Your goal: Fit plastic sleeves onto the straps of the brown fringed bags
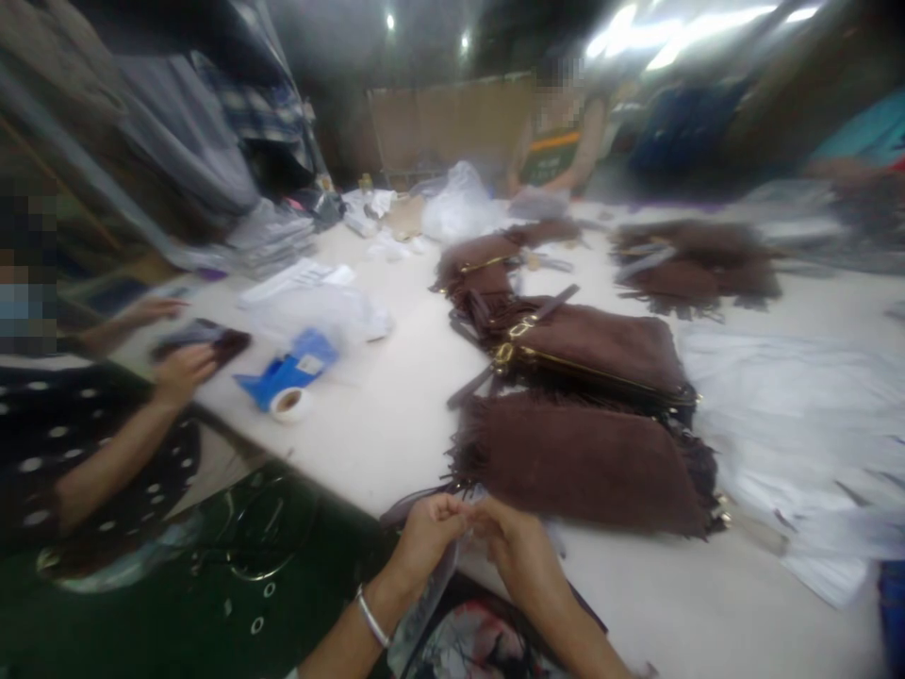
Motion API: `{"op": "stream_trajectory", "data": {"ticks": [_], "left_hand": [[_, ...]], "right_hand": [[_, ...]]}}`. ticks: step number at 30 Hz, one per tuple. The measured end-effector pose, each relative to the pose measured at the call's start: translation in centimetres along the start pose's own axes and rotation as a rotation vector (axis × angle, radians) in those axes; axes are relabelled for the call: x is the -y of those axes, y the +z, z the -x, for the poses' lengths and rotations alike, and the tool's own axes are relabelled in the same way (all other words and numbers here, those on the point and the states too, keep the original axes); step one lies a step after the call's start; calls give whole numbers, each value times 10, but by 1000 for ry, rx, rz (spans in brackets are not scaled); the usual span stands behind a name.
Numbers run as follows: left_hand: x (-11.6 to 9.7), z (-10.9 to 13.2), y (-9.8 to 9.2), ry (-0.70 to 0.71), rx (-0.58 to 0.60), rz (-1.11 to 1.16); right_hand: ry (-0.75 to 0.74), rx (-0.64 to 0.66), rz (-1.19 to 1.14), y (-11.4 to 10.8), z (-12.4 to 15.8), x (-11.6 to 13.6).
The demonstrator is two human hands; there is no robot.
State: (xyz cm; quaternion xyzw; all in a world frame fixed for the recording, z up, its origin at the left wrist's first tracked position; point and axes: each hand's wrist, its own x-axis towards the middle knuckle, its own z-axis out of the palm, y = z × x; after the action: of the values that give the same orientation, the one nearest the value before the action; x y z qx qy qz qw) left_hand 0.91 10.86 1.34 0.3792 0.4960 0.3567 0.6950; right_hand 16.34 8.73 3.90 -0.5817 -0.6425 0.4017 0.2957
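My left hand [433, 530] and my right hand [515, 545] meet at the table's front edge, thumbs and fingers pinched together. A dark strap [406, 506] loops out beside my left hand, and a greyish strip [433, 592] hangs below it; my left fingers seem closed on the strap. What my right fingers pinch is small and blurred. Just beyond lies a brown fringed bag [580, 462], flat on the table. Behind it rests another brown bag [608, 349] with a gold zip and gold strap rings [521, 327].
More brown bags [487, 253] and a fringed pile [693, 269] lie farther back. White sheets [798, 405] cover the right side. At left are a blue tape dispenser [297, 368], a tape roll [288, 404] and a co-worker's hand [185, 370] on a dark item.
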Motion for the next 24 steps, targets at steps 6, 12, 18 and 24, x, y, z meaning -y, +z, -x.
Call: {"op": "stream_trajectory", "data": {"ticks": [6,12,18,24], "left_hand": [[2,-1,-3,-21,22,33],[-3,2,0,-83,59,149],[-12,12,3,-130,63,122],[-8,12,7,-112,38,146]], "right_hand": [[-23,-23,195,3,1,0],[-56,-79,257,11,3,-5],[-9,-8,379,10,1,-2],[41,55,583,10,-2,1]]}}
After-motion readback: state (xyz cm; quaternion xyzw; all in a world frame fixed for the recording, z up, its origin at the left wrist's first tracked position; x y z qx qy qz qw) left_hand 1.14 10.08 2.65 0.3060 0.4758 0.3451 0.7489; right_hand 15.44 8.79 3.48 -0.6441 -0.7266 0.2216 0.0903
